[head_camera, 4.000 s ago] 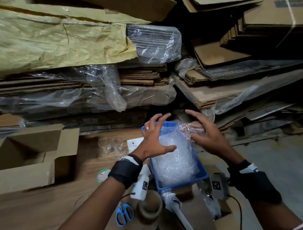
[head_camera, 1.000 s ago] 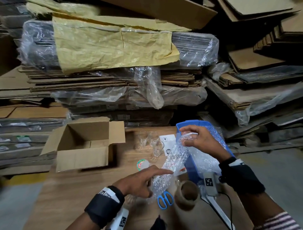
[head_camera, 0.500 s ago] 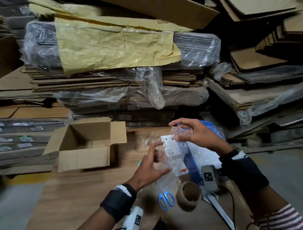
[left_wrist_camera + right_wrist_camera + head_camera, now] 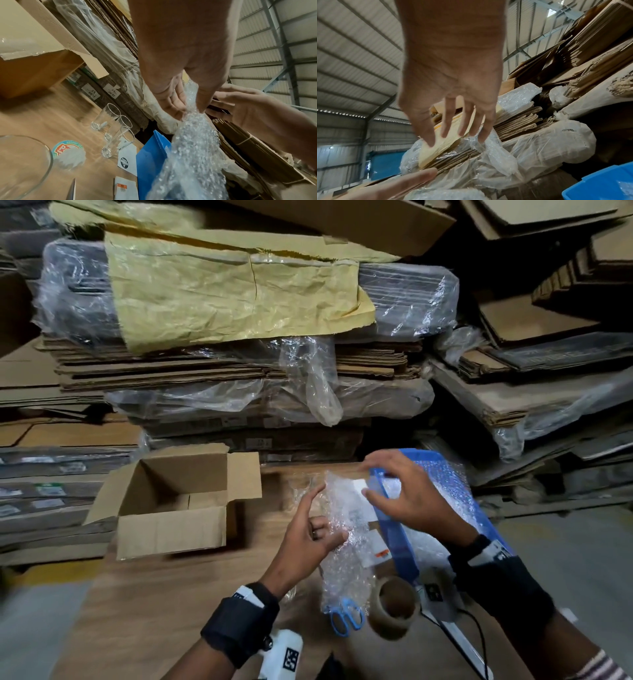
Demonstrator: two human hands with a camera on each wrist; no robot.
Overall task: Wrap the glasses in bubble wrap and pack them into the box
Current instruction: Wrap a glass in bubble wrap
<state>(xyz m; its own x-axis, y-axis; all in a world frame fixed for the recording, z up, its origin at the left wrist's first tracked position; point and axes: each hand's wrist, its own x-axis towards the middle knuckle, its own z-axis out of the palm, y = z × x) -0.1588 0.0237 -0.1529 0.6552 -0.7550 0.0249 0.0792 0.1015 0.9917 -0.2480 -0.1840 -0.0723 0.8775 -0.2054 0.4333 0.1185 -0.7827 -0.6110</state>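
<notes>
A sheet of bubble wrap (image 4: 346, 546) hangs upright over the table, its lower end near the scissors. My left hand (image 4: 332, 529) pinches the bubble wrap (image 4: 192, 142) near the top between thumb and fingers (image 4: 175, 108). My right hand (image 4: 368, 479) is beside the top edge with fingers spread and straight (image 4: 452, 135), holding nothing. Three clear glasses (image 4: 118, 140) stand upright on the table left of the blue tray; in the head view they are blurred behind the sheet. The open cardboard box (image 4: 171, 501) sits at the left, empty as far as I see.
The blue tray (image 4: 394, 529) with more bubble wrap lies at the right. Blue scissors (image 4: 344, 616), a brown tape roll (image 4: 394, 604) and stickers (image 4: 126, 158) lie near me on the wooden table (image 4: 154, 611). Stacks of flattened cardboard under plastic (image 4: 239, 364) wall in the far side.
My right hand has let go of the sheet's top and opened. My left hand rose from the table and took hold of the sheet.
</notes>
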